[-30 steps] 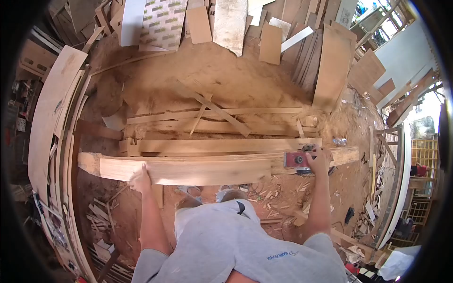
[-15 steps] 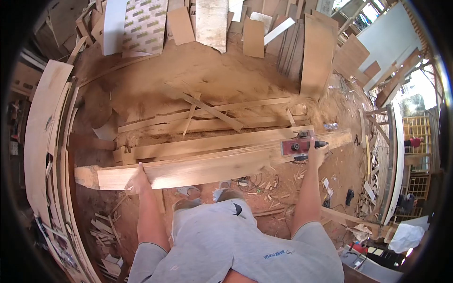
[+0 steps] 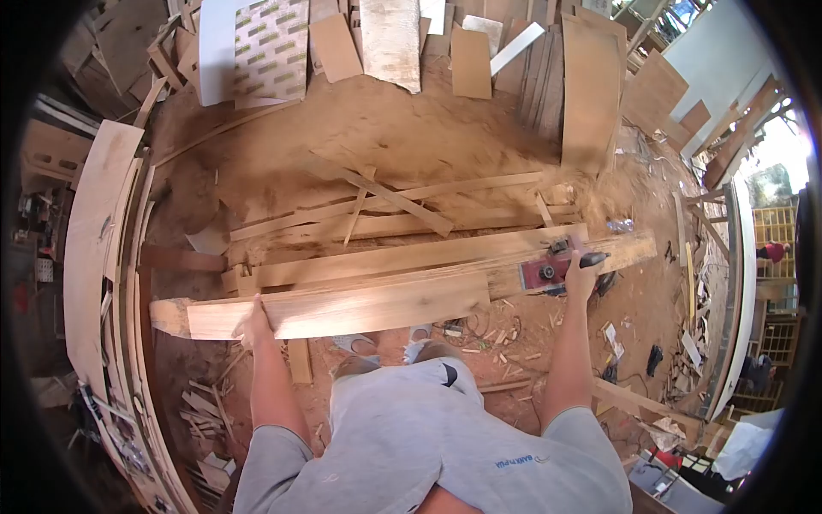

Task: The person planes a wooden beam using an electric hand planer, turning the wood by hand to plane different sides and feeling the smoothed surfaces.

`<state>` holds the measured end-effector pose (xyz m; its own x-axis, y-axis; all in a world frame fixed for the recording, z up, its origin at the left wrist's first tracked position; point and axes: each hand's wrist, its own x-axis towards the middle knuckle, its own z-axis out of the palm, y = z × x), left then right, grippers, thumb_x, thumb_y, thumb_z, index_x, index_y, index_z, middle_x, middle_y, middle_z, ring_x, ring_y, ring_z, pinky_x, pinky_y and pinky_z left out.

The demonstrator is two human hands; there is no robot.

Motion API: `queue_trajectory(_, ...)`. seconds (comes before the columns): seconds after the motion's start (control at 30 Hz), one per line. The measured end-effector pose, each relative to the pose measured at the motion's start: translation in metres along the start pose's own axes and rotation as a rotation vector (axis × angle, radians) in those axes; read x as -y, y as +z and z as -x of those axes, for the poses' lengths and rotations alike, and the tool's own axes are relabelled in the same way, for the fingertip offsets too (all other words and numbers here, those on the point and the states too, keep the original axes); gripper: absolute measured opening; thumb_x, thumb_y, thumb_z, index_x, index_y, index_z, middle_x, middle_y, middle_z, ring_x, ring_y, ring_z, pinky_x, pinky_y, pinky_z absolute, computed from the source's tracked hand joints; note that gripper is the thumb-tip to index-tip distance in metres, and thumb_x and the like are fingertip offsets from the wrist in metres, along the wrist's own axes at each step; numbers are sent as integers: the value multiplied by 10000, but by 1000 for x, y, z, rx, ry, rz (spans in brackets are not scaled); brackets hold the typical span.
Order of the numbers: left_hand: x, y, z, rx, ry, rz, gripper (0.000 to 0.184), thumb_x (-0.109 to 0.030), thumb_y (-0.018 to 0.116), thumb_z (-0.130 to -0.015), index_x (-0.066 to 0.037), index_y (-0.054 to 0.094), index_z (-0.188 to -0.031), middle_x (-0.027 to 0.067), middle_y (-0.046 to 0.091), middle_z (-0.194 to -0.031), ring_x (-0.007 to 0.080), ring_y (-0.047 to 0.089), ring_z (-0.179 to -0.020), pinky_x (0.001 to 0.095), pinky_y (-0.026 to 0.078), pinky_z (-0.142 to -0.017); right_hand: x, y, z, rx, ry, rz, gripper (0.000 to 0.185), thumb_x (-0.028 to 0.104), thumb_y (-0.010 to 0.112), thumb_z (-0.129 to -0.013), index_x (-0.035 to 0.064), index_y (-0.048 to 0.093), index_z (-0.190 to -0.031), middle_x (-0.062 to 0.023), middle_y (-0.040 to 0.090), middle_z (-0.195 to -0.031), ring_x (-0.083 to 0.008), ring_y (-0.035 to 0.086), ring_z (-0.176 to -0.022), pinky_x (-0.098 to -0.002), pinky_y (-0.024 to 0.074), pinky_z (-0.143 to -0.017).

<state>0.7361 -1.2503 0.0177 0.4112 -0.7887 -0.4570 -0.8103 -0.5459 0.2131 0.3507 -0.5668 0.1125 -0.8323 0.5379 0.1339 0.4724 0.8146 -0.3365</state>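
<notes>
A long pale board [image 3: 368, 310] lies across in front of me on a rough timber beam [image 3: 632, 248]. My left hand [image 3: 255, 324] grips the near edge of the board toward its left end, the thumb over the top. At the right, my right hand [image 3: 582, 272] is closed round the handle of a red power planer [image 3: 545, 272]. The planer rests on the timber, to the right of the board's squared end. Its underside is hidden.
Narrow boards [image 3: 411, 250] lie just beyond the beam, with crossed strips [image 3: 398, 201] farther off. Stacked planks [image 3: 98, 248] line the left side. Panels [image 3: 473, 64] lean at the back. Offcuts [image 3: 205, 411] and a cable litter the ground.
Over the last second, the board and beam have come to slant upward to the right in view. Both hands keep their holds, and the planer has shifted slightly relative to the board.
</notes>
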Motion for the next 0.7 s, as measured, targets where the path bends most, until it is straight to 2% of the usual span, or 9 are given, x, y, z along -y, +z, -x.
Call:
queue_trajectory(0.03,1,3,-2,-6,8,-16,1671,-945,716,-786,235,-86,-1657,458,275,-1695,504,469,-1521,484,436,-1252,5,1,8,-85,-40,35,1121,637,697,-993,-79,218,-1710,-390,551,-1555,-496,568,-1452,-578,477,-1186)
queue_trajectory(0.07,1,4,-7,-21,34,-66,1667,-956,697,-791,246,-72,-1651,466,272,-1693,509,461,-1527,487,430,-1257,6,-1,21,-233,-134,6,1029,616,761,-972,-55,374,-1649,-333,553,-1557,-487,547,-1440,-577,458,-1194)
queue_trajectory(0.17,10,20,-36,-60,120,-236,1643,-988,637,-807,278,-4,-1637,494,242,-1694,529,447,-1536,501,415,-1267,15,-2,80,60,-388,-404,889,501,825,-942,-35,496,-1569,-284,568,-1535,-473,569,-1365,-569,435,-1202)
queue_trajectory(0.27,12,20,-29,-35,134,-211,1622,-1022,562,-821,306,81,-1617,523,191,-1695,557,438,-1536,513,404,-1277,35,-1,159,142,-728,-168,717,356,869,-882,-4,583,-1432,-214,601,-1384,-434,566,-1320,-564,415,-1192)
queue_trajectory(0.33,14,19,-18,17,170,-132,1629,-1043,528,-817,318,106,-1607,538,163,-1693,577,445,-1524,523,400,-1281,24,18,175,252,-783,-216,810,318,867,-837,14,539,-1511,-240,557,-1474,-445,505,-1425,-563,364,-1248)
queue_trajectory(0.4,26,29,-48,48,241,-137,1665,-1042,558,-800,318,30,-1602,543,169,-1687,575,465,-1509,530,417,-1270,24,27,194,376,-892,-148,933,311,871,-800,34,468,-1595,-257,487,-1573,-453,411,-1530,-564,307,-1300)
queue_trajectory(0.57,65,53,-78,-52,249,173,1491,-835,839,-783,311,245,-1528,413,529,-1493,481,568,-1417,483,455,-1222,89,0,224,727,-1212,342,1284,392,904,-717,101,216,-1761,-250,238,-1787,-445,101,-1710,-577,138,-1385)
queue_trajectory(0.67,76,49,-77,48,237,309,1340,-688,962,-766,306,387,-1455,359,640,-1391,450,620,-1349,442,481,-1185,90,32,228,606,-1290,369,1294,398,922,-649,109,270,-1729,-228,353,-1712,-429,209,-1668,-591,151,-1377)
queue_trajectory(0.7,74,41,-65,89,211,377,1293,-655,982,-769,304,421,-1431,346,663,-1367,437,633,-1333,433,488,-1173,96,33,225,663,-1271,383,1261,374,928,-633,114,309,-1700,-218,389,-1665,-432,261,-1627,-596,171,-1363)
